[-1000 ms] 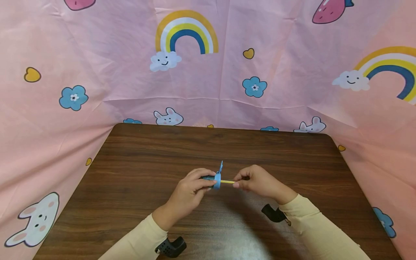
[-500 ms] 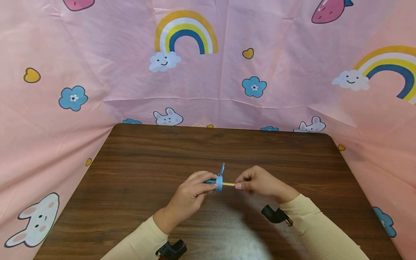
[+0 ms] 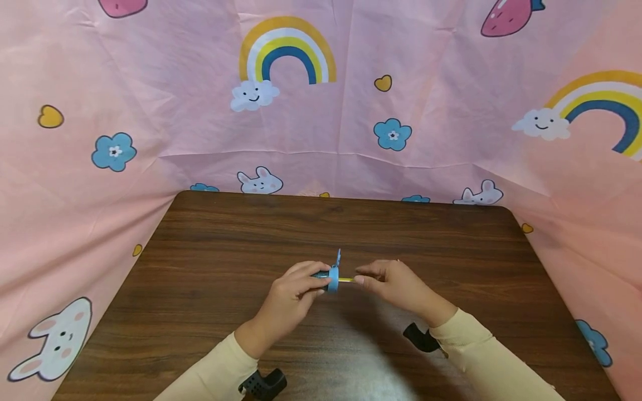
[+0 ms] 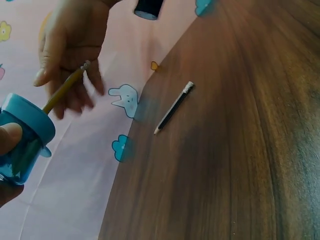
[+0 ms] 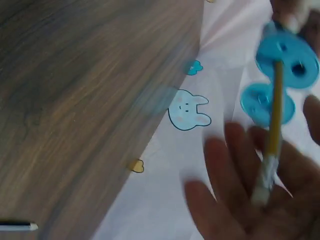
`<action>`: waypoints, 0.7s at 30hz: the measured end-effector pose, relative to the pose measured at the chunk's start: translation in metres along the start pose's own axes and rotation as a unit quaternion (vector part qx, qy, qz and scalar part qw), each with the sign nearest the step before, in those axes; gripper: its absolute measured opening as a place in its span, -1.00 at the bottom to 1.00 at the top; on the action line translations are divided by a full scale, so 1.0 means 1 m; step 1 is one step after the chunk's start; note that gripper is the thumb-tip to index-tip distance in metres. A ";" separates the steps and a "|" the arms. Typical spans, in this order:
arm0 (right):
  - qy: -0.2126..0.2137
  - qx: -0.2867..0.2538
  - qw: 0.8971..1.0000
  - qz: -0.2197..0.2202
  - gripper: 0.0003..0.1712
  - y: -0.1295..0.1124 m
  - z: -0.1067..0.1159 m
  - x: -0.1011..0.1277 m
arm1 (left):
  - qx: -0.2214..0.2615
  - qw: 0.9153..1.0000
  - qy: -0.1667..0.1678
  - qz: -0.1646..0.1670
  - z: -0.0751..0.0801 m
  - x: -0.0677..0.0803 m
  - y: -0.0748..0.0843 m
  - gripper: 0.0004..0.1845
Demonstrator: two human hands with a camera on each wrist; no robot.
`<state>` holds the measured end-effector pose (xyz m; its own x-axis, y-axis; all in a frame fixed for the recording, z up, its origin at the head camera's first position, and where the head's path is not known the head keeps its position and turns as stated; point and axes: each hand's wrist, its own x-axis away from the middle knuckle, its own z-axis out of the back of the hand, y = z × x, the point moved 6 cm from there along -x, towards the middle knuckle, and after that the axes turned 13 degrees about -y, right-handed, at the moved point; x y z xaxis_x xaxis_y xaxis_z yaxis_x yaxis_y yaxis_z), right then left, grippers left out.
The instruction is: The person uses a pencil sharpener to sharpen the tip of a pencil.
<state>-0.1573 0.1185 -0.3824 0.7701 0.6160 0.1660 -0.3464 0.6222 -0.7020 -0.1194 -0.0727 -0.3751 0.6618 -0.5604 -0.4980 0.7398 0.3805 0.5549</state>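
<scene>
In the head view, my left hand [image 3: 288, 295] grips a blue pencil sharpener [image 3: 333, 279] with a see-through body, held above the table. Its round lid stands flipped up on a hinge. A yellow pencil [image 3: 346, 280] sticks out of the sharpener toward the right. My right hand [image 3: 401, 287] is around the pencil's outer end, its fingers spread and not curled round it. The right wrist view shows the pencil [image 5: 275, 120] in one hole of the sharpener's face [image 5: 295, 55], its silvery end over the palm. The pencil's tip is hidden inside.
A second, dark pencil [image 4: 173, 108] with a white end lies on the wooden table [image 4: 240, 150] in the left wrist view. Behind the table hangs a pink patterned cloth [image 3: 311, 122]. A black camera mount [image 3: 420, 334] sits at the right wrist.
My right hand has gone from pinching the pencil to fingers loosened and spread, and has shifted slightly left. The left hand holds the sharpener in nearly the same place.
</scene>
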 end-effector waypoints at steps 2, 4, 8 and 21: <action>0.060 0.087 0.994 0.032 -0.55 -0.008 0.001 0.004 | 0.016 1.000 0.000 0.021 0.001 -0.001 -0.002 -0.68; 0.131 0.190 0.969 0.087 -0.54 -0.018 0.001 0.009 | 0.036 0.998 0.002 0.042 0.003 -0.001 -0.003 -0.67; 0.238 0.339 0.889 0.195 -0.65 -0.029 -0.006 0.018 | 0.074 0.994 0.009 0.086 0.006 -0.002 -0.005 -0.66; 0.153 0.214 0.949 0.172 -0.86 -0.023 -0.008 0.011 | 0.026 0.998 -0.012 0.057 0.005 -0.001 -0.001 -0.66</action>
<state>-0.1365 0.1075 -0.3699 0.6688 0.6903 -0.2761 -0.7411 0.5893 -0.3217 -0.1215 -0.0767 -0.3719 0.7371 -0.5339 -0.4144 0.6528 0.4038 0.6409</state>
